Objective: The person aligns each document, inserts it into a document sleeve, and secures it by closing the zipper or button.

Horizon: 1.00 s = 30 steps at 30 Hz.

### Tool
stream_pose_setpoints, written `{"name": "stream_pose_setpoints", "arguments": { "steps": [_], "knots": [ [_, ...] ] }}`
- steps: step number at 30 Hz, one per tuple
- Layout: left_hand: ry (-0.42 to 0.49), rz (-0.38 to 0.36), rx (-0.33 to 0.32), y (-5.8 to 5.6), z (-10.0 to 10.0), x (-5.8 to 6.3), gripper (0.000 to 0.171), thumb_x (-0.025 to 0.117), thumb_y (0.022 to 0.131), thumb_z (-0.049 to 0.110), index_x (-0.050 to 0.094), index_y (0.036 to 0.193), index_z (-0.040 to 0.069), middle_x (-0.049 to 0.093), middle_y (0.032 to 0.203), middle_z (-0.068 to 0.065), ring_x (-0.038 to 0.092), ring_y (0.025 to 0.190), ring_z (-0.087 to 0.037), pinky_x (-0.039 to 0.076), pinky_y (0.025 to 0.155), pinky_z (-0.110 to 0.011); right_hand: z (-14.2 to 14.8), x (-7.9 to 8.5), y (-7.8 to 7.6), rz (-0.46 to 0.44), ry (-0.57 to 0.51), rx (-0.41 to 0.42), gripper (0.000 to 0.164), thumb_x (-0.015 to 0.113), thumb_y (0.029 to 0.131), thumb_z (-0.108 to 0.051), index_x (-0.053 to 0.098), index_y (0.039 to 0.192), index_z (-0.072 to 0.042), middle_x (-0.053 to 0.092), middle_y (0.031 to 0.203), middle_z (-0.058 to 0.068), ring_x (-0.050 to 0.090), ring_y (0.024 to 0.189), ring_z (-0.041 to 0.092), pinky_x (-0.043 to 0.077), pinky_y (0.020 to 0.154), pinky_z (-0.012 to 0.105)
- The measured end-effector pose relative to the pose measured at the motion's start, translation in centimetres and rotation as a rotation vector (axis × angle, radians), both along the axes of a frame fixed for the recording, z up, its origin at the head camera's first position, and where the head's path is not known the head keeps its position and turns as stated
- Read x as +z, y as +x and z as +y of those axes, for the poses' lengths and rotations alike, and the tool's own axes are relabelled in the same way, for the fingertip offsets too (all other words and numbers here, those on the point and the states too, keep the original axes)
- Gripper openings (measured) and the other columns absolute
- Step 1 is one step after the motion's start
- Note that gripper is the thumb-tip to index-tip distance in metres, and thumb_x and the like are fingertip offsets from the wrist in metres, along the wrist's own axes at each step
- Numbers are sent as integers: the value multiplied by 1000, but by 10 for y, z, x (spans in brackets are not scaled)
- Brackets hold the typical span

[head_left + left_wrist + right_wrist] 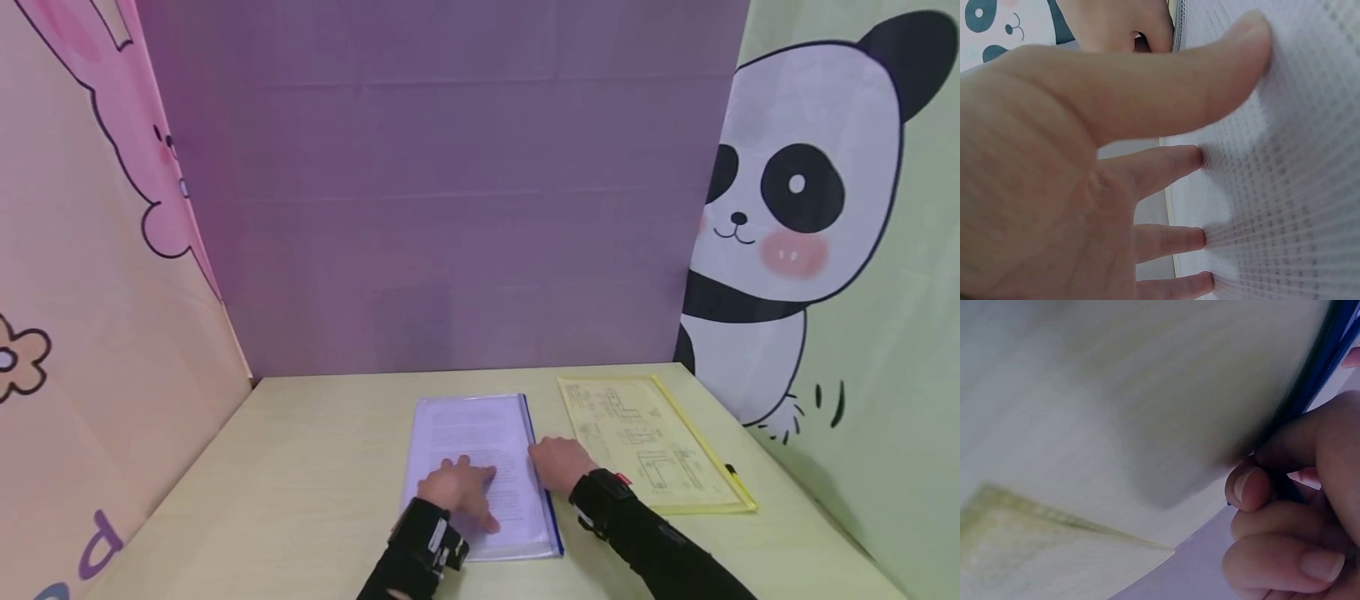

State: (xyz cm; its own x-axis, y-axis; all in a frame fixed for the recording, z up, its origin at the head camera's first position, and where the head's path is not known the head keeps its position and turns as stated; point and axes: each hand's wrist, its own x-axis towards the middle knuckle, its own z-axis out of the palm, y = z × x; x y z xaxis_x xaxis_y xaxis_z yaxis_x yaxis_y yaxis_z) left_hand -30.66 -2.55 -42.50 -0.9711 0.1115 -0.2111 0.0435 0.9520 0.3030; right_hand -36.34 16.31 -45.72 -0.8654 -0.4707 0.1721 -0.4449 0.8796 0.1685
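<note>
A clear mesh zipper document pouch (pixel 472 425) with printed paper inside lies flat near the middle of the table. Spread fingers of my left hand (pixel 457 487) press down on it; in the left wrist view the thumb and fingertips touch the mesh (pixel 1310 156). My right hand (pixel 558 462) is at the pouch's right edge. Close up in the right wrist view, its thumb and index finger pinch at the dark blue zipper (pixel 1313 384). Whatever small part lies between these fingertips is mostly hidden.
To the right lies a yellow-edged zipper pouch (pixel 618 417) holding a sheet with drawings, a dark pull (pixel 731 469) on its right side. The pale table (pixel 315 467) meets a purple backdrop (pixel 450 208) behind and printed cloth walls at both sides.
</note>
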Motion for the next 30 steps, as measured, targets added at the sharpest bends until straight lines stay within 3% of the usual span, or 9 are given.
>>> {"name": "stream_pose_setpoints", "arguments": {
  "steps": [10,22,30],
  "knots": [
    [4,-19,4,1,0,-1,82,93,67,42,61,142,34,45,152,-11,44,132,-41,41,95,-73,0,-2,5,2,37,-1,13,68,93,-12,63,81,-7,57,68,6,55,58,19,53,56,39],
    [-5,12,-1,1,0,-1,82,93,65,43,62,141,34,50,146,-11,47,126,-39,44,92,-70,2,0,8,-5,35,12,14,68,93,-13,63,82,-8,54,67,4,50,56,17,51,55,37],
    [-6,0,-3,0,0,-1,82,93,66,43,61,141,34,50,145,-11,47,125,-38,45,91,-71,4,0,8,-71,15,-6,12,67,95,-17,65,87,-9,51,67,2,48,57,17,46,56,32]
  ]
}}
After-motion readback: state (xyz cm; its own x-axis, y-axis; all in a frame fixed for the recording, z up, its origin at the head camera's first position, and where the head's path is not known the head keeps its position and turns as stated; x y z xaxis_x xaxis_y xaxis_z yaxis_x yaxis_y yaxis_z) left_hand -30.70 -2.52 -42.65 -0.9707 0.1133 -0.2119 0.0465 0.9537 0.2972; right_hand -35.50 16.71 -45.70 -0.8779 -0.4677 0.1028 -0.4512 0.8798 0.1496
